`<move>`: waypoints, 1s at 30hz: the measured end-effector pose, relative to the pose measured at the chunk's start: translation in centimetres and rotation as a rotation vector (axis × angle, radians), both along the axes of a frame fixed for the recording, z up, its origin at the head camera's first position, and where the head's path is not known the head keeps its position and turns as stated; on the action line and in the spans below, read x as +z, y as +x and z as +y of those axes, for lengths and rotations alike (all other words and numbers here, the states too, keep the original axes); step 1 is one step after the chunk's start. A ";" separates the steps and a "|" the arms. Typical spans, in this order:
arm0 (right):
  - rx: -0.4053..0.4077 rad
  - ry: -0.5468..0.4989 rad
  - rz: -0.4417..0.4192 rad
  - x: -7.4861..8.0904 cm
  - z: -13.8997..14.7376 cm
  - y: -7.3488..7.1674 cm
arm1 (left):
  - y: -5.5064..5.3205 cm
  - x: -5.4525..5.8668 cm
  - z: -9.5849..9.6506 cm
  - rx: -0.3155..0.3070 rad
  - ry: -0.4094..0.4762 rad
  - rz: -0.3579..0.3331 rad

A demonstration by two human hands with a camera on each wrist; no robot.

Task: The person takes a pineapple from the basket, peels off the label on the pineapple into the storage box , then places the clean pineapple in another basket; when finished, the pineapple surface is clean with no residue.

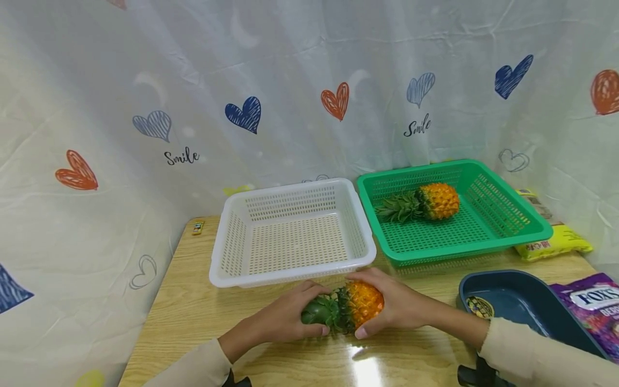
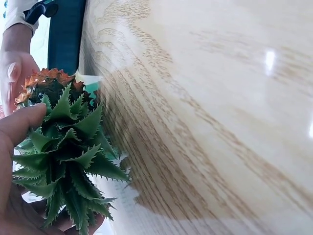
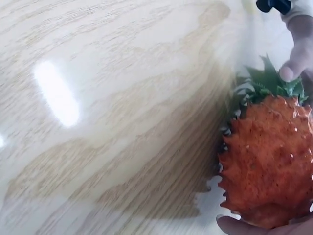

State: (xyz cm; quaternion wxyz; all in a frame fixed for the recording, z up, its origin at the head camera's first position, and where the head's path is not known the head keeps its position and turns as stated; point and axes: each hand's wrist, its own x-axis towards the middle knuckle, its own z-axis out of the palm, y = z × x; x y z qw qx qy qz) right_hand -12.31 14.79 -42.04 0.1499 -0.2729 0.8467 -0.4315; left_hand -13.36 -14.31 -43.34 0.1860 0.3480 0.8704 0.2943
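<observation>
A pineapple (image 1: 366,302) with an orange body and a green crown lies sideways between both hands, in front of the white basket. My left hand (image 1: 290,318) grips the leafy crown, its thumb on the near side. The right hand (image 1: 405,302) holds the orange body from the other end, thumb and fingers spread around it. In the left wrist view the spiky crown (image 2: 66,156) fills the palm side. The right wrist view has the body (image 3: 269,161) large, fingertips under its base. Whether the fruit touches the table cannot be told.
A white basket (image 1: 300,242) stands behind the hands. Right of it, a green basket (image 1: 483,228) has another pineapple (image 1: 440,201) in it. A dark blue tray (image 1: 519,298), a purple packet (image 1: 592,301) and a yellow packet (image 1: 553,244) are at the right. A small yellow item (image 1: 198,228) lies far left.
</observation>
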 end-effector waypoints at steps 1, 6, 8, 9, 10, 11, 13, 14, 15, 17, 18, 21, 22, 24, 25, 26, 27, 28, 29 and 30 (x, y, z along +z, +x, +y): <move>0.001 -0.002 0.000 -0.1 -0.1 0.0 | 0.0 0.0 0.0 -0.001 0.000 0.000; -0.012 0.011 0.023 -0.4 -0.4 -0.2 | -0.1 -0.1 0.1 -0.006 0.004 0.001; -0.016 0.008 0.014 -0.4 -0.5 -0.2 | -0.1 -0.2 0.0 -0.007 0.005 0.001; -0.017 0.007 0.007 -0.4 -0.5 -0.2 | -0.1 -0.2 0.0 -0.008 0.005 0.002; -0.019 0.005 0.000 -0.4 -0.6 -0.2 | -0.1 -0.2 0.0 -0.008 0.003 0.002; -0.021 0.005 -0.007 -0.4 -0.6 -0.2 | -0.1 -0.2 0.0 -0.007 0.002 0.002; -0.028 0.010 -0.018 -0.3 -0.7 -0.2 | -0.2 -0.2 0.0 -0.007 0.000 0.000; -0.030 0.014 -0.018 -0.3 -0.7 -0.1 | -0.2 -0.1 0.0 -0.008 0.000 -0.001; -0.034 0.023 -0.014 -0.3 -0.7 -0.2 | -0.1 -0.1 0.0 -0.007 0.001 -0.003; -0.039 0.036 0.001 -0.2 -0.8 -0.2 | -0.1 -0.1 -0.1 -0.005 0.004 -0.006; -0.042 0.042 0.007 -0.2 -0.8 -0.2 | -0.1 -0.1 -0.1 -0.006 0.005 -0.006; -0.048 0.057 0.022 -0.3 -0.9 -0.2 | -0.1 0.0 -0.1 -0.004 0.005 -0.006; -0.050 0.058 0.024 -0.3 -0.9 -0.2 | -0.1 0.0 -0.1 -0.004 0.003 -0.004; -0.051 0.058 0.025 -0.3 -0.9 -0.2 | -0.1 0.1 -0.1 -0.007 0.000 -0.003; -0.051 0.057 0.025 -0.3 -0.9 -0.2 | -0.1 0.1 -0.1 -0.009 -0.003 -0.002; -0.051 0.057 0.026 -0.3 -0.9 -0.2 | -0.1 0.1 -0.1 -0.012 -0.004 -0.001; -0.051 0.058 0.027 -0.3 -0.9 -0.2 | -0.1 0.2 -0.1 -0.015 -0.005 0.000; -0.051 0.060 0.028 -0.3 -0.9 -0.2 | -0.1 0.2 -0.1 -0.019 -0.005 -0.001; -0.050 0.061 0.026 -0.3 -0.8 -0.2 | -0.1 0.2 -0.1 -0.021 -0.003 -0.003; -0.050 0.060 0.023 -0.3 -0.8 -0.2 | -0.1 0.2 -0.2 -0.024 -0.002 -0.003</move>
